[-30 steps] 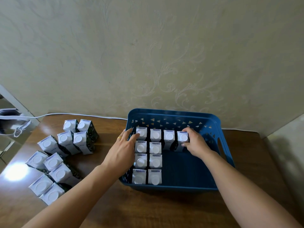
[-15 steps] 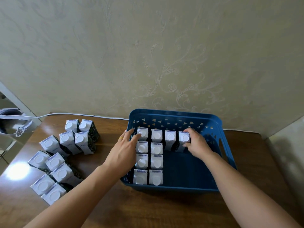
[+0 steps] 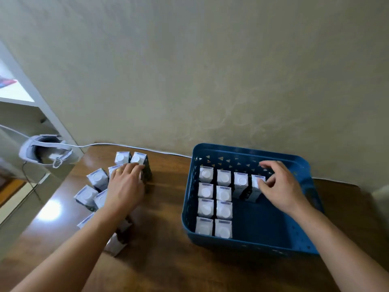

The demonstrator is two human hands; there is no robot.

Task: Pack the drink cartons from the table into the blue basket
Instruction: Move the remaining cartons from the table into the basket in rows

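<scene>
Blue basket (image 3: 303,165) holds ten cartons (image 3: 224,210); the right hand (image 3: 282,186) hovers loosely curled, grasping nothing, fingertips beside the far-row carton (image 3: 257,187). Left hand (image 3: 126,184) grasps a table carton (image 3: 140,175) under its fingers.

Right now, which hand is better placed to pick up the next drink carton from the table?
Left. The left hand already rests on the white drink cartons on the brown wooden table; the right hand hovers inside the blue plastic basket.

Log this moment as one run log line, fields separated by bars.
left hand reaching onto table cartons | right hand over blue basket | basket part filled | packing unfinished
</scene>
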